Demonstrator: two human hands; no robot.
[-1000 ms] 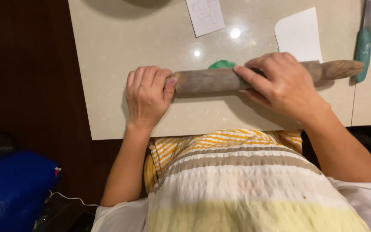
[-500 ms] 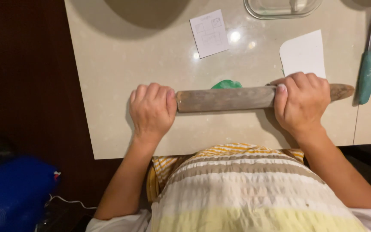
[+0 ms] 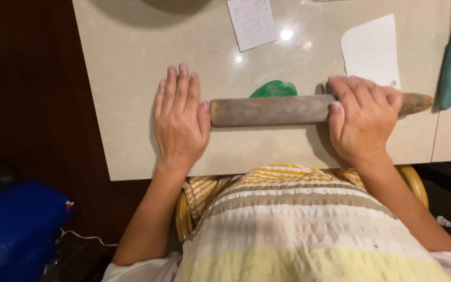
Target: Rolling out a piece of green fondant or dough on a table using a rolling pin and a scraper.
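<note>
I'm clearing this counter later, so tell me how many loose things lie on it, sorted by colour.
Green: 2, the dough lump and the knife handle
White: 2, the paper slip and the plastic scraper
Brown: 1, the rolling pin
Total: 5

Probably a home kitchen: stone counter (image 3: 131,78), rolling pin (image 3: 272,110).

One head-worn camera looks steeply down, close over the near edge of the beige table (image 3: 131,104); the wearer's striped shirt (image 3: 309,224) fills the lower frame
</note>
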